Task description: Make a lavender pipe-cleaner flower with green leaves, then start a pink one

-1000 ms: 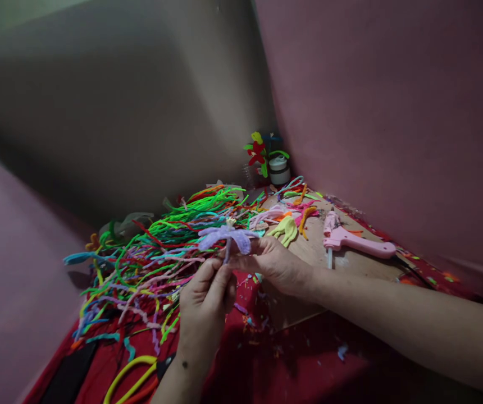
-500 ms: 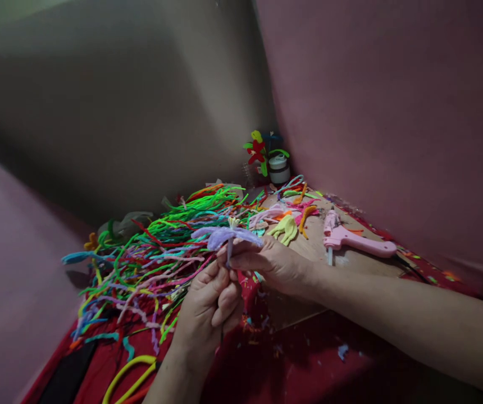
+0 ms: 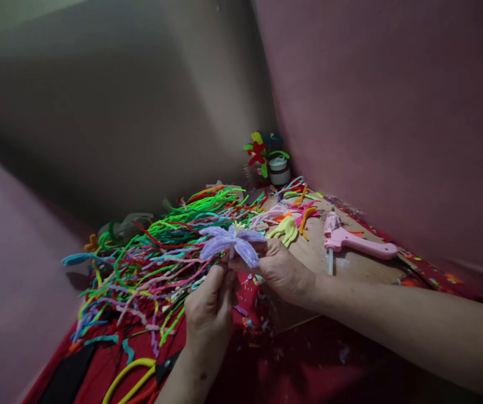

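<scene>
A lilac pipe-cleaner flower [image 3: 231,241] with several fuzzy petals and a pale centre stands between my two hands. My left hand [image 3: 210,308] is closed, its fingertips pinching the flower's stem from below. My right hand [image 3: 281,268] reaches in from the right, fingers curled and pinched on the stem just under the petals. The stem itself is mostly hidden by my fingers. Behind the flower lies a big tangle of loose pipe cleaners [image 3: 149,252] in green, pink, blue and purple.
A pink glue gun [image 3: 357,241] lies on a wooden board [image 3: 351,264] to the right. Yellow petal pieces [image 3: 286,229] sit beside it. A small jar with a red and green flower [image 3: 277,167] stands in the corner. Yellow-handled scissors [image 3: 140,376] lie on the red cloth [image 3: 292,365].
The flower has turned and tilted so its petals face up more. My left hand shifted up the stem and re-pinched it; my right hand stayed in place.
</scene>
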### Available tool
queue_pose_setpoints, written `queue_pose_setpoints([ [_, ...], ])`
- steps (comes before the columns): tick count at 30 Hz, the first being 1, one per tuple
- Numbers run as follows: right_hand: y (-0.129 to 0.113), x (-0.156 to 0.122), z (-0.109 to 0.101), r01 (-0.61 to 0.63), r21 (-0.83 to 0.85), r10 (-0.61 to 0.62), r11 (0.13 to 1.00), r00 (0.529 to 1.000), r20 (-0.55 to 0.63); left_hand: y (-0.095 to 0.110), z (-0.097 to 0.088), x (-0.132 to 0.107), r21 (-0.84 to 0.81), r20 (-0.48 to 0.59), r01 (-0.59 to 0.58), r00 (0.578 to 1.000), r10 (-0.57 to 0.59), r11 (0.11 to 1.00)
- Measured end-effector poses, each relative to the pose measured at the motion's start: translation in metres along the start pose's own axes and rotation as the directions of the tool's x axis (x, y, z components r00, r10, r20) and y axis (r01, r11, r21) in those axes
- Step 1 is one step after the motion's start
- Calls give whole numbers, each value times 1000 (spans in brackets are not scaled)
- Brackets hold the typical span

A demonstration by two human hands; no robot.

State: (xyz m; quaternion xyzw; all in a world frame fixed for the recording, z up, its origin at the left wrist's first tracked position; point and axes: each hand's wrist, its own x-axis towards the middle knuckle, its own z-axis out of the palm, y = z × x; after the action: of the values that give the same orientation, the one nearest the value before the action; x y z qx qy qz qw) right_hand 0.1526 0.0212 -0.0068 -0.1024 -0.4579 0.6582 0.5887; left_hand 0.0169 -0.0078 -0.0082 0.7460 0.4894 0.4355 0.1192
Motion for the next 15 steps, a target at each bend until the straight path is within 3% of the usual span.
queue_pose_setpoints([
  [5, 5, -1, -3, -31, 1, 31, 1000, 999, -24, 11, 0, 5, -305, 92, 218, 976, -199, 927],
  [10, 3, -3, -2, -98, 16, 97, 995, 994, 49, 9, -4, 8, -619, 338, 449, 893, -298, 645],
  [15, -3, -4, 0, -99, -37, 102, 994, 991, 89, 1, -7, 9, -721, 504, 556, 830, -238, 413],
])
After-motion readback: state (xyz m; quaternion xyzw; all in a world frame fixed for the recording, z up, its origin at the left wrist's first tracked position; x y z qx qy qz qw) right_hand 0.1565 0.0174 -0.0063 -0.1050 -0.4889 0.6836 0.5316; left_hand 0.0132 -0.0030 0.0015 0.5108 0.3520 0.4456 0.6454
